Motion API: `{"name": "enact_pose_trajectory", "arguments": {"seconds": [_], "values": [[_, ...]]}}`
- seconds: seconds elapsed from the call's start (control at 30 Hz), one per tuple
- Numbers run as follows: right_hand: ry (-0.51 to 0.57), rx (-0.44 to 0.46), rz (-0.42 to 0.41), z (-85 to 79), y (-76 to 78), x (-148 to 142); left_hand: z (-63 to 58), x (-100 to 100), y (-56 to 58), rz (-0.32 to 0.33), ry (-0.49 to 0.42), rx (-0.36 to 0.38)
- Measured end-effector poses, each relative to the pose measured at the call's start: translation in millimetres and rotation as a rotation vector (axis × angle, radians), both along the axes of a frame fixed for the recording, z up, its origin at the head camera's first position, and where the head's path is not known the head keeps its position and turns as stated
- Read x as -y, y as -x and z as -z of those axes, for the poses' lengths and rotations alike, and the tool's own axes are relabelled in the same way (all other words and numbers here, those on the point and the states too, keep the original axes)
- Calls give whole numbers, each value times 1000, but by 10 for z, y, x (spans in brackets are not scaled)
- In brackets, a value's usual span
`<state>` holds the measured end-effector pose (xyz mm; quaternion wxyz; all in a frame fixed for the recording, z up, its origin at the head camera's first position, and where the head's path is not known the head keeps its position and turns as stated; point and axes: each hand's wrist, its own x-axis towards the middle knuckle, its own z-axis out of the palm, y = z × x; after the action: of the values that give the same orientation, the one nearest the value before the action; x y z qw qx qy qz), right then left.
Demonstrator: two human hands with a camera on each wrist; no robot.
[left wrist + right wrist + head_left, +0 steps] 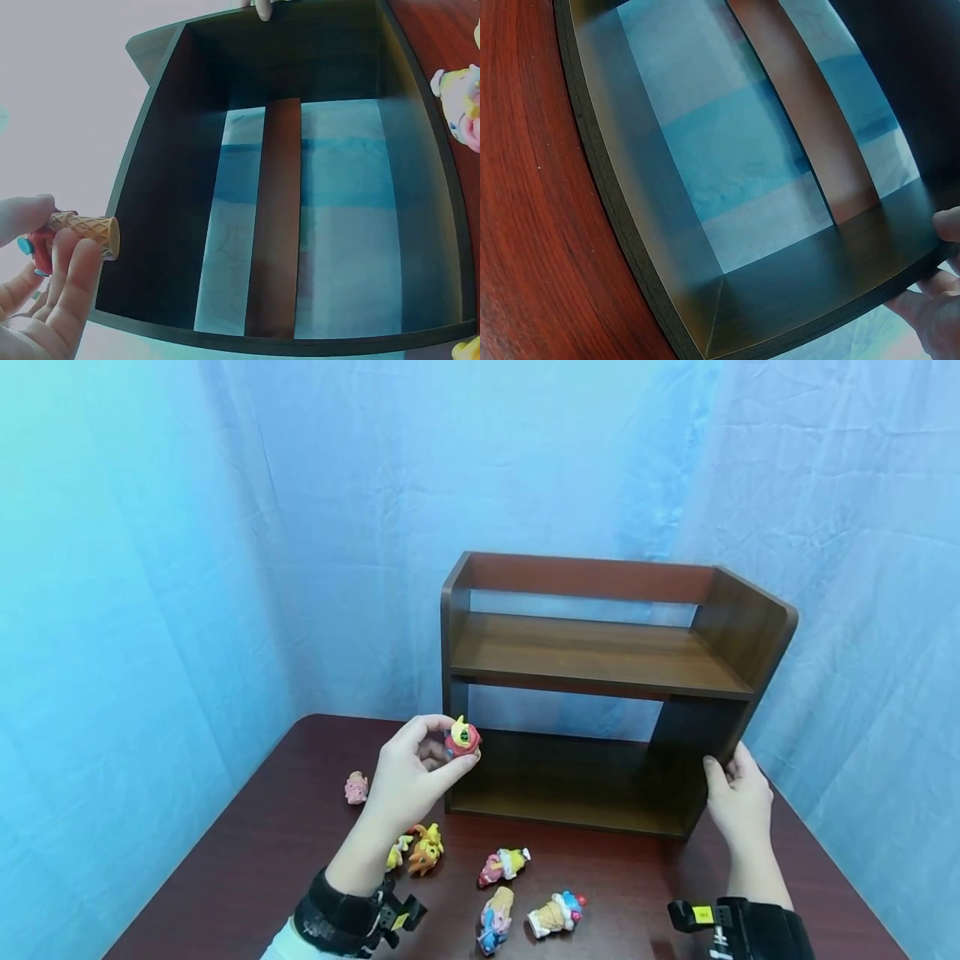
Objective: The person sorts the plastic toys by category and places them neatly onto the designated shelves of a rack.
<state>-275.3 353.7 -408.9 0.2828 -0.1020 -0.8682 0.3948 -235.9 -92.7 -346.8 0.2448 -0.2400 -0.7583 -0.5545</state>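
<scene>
Between thumb and fingers, my left hand pinches a small toy figurine with a red and yellow top. In the left wrist view its tan waffle-cone part points toward the shelf. That hand is in front of the left side panel of a dark brown two-tier shelf. My right hand grips the front edge of the right side panel low down, thumb on the inner side and fingers outside. In the right wrist view, fingers show beyond that panel's edge.
Several figurines lie on the dark red-brown table: a pink one, an orange one beside a yellow one, a pink-yellow one, a blue-pink one and a cone-shaped one. Blue cloth hangs behind.
</scene>
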Motion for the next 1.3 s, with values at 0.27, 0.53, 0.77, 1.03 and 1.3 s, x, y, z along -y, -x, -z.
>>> {"name": "enact_pose_trajectory", "arguments": {"seconds": [0.27, 0.53, 0.77, 1.03, 1.3], "values": [[13, -10, 0, -7, 49, 34, -173, -5, 102, -116, 109, -149], [13, -6, -16, -14, 59, 68, -303, 1, 221, -164, 146, -229], [11, -13, -25, -8, 71, 81, -434, -8, 303, -154, 184, -252], [-19, -30, -28, 6, 97, 65, -548, -1, 410, -175, 203, -304], [-18, -33, -30, 7, 89, 71, -680, -27, 479, -197, 221, -320]]}}
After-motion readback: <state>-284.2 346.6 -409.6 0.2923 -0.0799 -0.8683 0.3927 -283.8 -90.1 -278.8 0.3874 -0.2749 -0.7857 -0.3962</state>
